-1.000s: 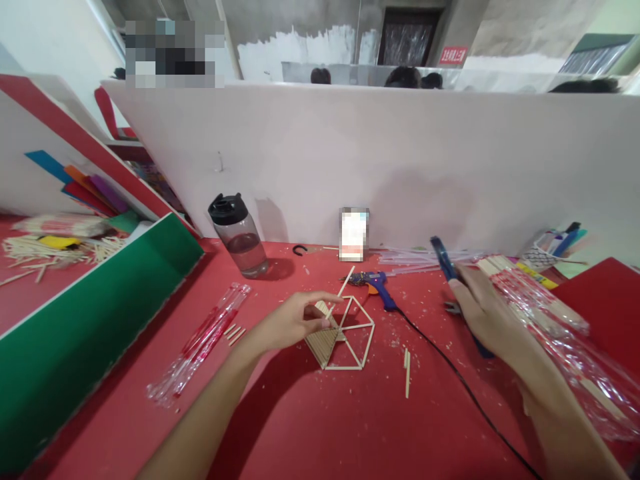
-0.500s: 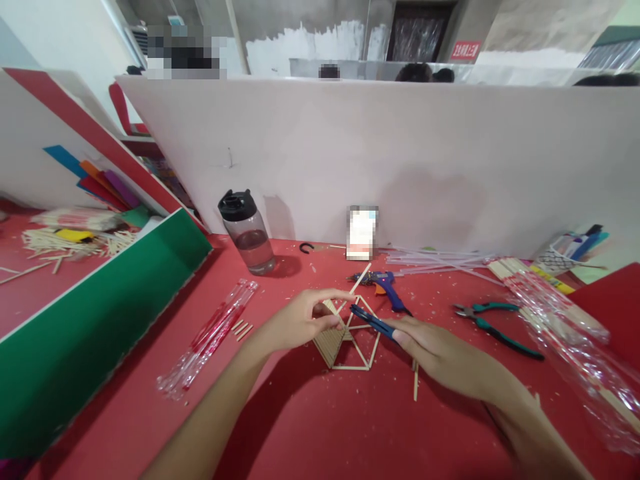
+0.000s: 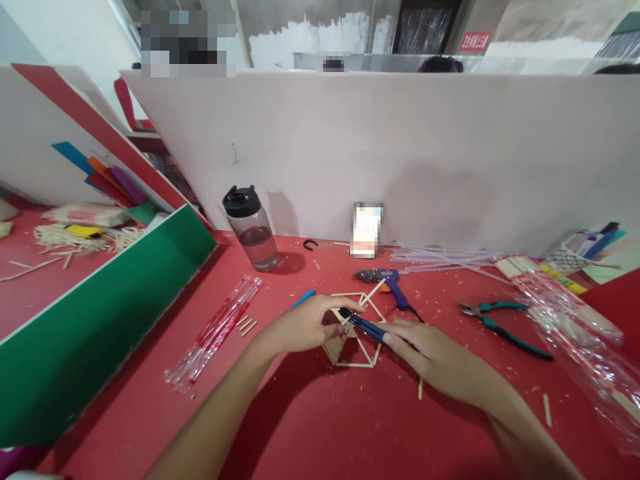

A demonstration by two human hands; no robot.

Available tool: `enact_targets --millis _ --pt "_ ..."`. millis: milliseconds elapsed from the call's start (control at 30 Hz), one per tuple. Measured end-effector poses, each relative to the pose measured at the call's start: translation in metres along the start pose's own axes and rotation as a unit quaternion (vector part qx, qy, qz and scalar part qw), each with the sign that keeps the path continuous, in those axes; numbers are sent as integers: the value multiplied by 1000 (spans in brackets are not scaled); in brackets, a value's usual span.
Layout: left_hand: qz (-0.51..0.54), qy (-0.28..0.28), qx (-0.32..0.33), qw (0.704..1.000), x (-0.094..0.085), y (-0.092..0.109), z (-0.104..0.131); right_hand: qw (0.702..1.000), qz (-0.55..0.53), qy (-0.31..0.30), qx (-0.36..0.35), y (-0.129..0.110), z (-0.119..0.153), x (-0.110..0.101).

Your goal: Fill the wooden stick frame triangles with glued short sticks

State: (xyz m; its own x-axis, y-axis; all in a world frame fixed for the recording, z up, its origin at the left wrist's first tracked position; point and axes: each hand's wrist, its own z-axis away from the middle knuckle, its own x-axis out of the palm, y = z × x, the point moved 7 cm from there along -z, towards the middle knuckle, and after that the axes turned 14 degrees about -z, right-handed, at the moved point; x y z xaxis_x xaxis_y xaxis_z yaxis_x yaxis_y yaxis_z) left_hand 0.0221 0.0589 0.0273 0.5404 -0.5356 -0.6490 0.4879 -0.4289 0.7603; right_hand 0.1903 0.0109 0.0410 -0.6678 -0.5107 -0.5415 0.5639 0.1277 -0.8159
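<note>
My left hand [image 3: 305, 325] pinches a thin wooden stick [image 3: 373, 293], which slants up to the right. In my right hand [image 3: 430, 350] is a slim dark-blue tool with a black tip, resembling a utility knife [image 3: 369, 328]; its tip meets the stick close to my left fingers. Beneath both hands lies a hexagonal stick frame [image 3: 355, 365] with spokes. Its left section is filled with sticks side by side, and my fingers hide part of it. A blue bar-like thing [image 3: 303, 299] shows behind my left hand.
Behind the frame lies a glue gun [image 3: 395, 288], with glue sticks [image 3: 440, 258] farther back. Pliers [image 3: 505, 323] and bagged sticks [image 3: 560, 300] are at right. A water bottle [image 3: 253, 230], phone [image 3: 367, 230], plastic wrapper [image 3: 217, 330] and green board [image 3: 110, 313] also stand or lie around.
The stick and the blue tool's tip have come together at my left fingertips. The blue bar-like thing now shows behind my left hand. The whole view has shifted slightly.
</note>
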Motion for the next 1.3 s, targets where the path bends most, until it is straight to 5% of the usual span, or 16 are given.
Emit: enact_targets --millis 1300 --pt "-56 -27 8 998 5 -2 2 1000 11 -12 -18 2 -5 7"
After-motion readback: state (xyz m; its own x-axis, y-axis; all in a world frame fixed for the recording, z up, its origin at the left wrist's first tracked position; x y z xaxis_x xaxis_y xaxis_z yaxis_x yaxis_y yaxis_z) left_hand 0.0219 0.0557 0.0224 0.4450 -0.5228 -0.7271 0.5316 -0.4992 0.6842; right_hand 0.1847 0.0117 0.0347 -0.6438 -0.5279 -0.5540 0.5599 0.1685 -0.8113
